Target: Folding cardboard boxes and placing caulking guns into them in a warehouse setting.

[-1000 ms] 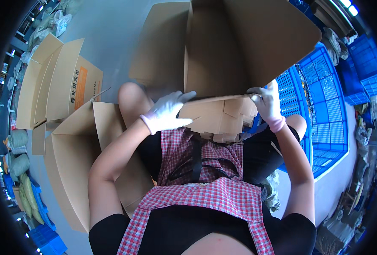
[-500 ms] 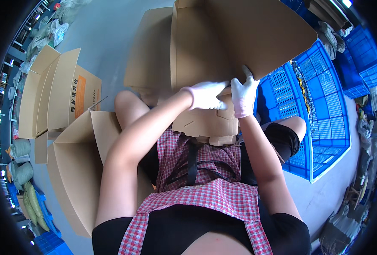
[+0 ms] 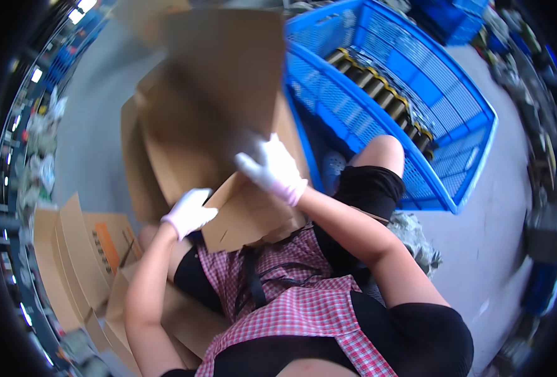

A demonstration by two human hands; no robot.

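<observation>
A large brown cardboard box (image 3: 172, 138) stands open between my knees, tilted toward me. My left hand (image 3: 189, 213), in a white glove, is closed at its near left corner, the thumb by the edge of the near flap (image 3: 247, 213). My right hand (image 3: 273, 171), gloved too, is over the near flap's upper edge with thumb and fingers apart. Its fingertips are blurred against a tall raised flap (image 3: 228, 69), which is itself smeared by motion. Slots and a ragged lower edge mark the near flap, close to my checked apron (image 3: 291, 276).
On the right stands a blue perforated crate (image 3: 460, 151) with several dark cylindrical pieces (image 3: 385, 97) with yellow edges in it. Other open cartons (image 3: 65, 264) lie to my left. A crumpled plastic bag (image 3: 416, 242) is by my right thigh. Goods line both sides.
The view has swung, so the crate appears higher up and nearer the middle. My hands have moved apart, the left to the box's left corner, the right to the raised flap.
</observation>
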